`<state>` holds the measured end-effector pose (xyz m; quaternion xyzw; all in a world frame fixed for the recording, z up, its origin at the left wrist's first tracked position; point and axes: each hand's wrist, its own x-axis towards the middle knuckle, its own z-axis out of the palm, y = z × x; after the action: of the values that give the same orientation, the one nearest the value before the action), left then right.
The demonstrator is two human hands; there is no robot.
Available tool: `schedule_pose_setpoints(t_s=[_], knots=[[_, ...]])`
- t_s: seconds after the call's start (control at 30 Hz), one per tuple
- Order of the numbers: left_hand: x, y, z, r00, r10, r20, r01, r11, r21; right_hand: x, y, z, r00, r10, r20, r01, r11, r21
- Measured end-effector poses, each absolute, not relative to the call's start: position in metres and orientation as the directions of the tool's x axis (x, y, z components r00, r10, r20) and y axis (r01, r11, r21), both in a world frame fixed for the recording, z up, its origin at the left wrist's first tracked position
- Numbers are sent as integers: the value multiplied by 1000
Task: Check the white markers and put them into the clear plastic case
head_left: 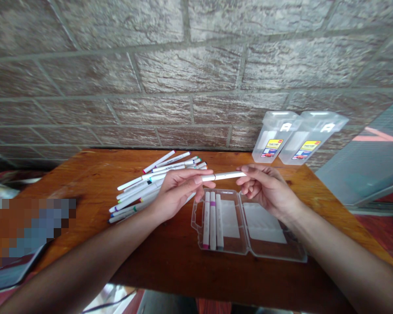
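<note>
Between my two hands a white marker (229, 175) is held nearly level above the table, with a thin dark ring near its left part. My left hand (180, 187) pinches its left end, and my right hand (263, 183) pinches the right end with thumb and fingers. Below them lies an open clear plastic case (244, 226). Three white markers (212, 220) stand side by side in its left half, two with pinkish or purple marks. Behind and under my left hand is a loose pile of white markers (139, 196) with coloured ends.
Two frosted plastic cases (270, 135) with yellow labels stand upright at the back right of the wooden table (157, 266), against the brick wall (183, 74). A blurred-out item (26, 231) is at the left edge. A glassy panel (370, 161) stands at the right.
</note>
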<state>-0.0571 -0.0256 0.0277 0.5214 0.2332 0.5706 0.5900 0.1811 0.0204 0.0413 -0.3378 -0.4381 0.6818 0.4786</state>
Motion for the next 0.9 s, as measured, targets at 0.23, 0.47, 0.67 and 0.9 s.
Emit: schedule_pose_setpoints(t_s=[0.23, 0.47, 0.67, 0.9], knots=[[-55, -25, 29, 191, 934, 303, -392, -210, 896, 180, 20, 42, -299, 954, -21, -344, -128, -930], [-57, -21, 23, 119, 954, 275, -274, -235, 933, 180, 17, 43, -287, 957, 45, -313, -49, -948], [-59, -16, 18, 56, 964, 259, -126, -251, 960, 180, 15, 41, -304, 945, 119, -292, 27, -956], [-59, -17, 25, 51, 967, 249, -57, -246, 967, 178, 12, 42, -313, 936, 163, -229, 92, -969]])
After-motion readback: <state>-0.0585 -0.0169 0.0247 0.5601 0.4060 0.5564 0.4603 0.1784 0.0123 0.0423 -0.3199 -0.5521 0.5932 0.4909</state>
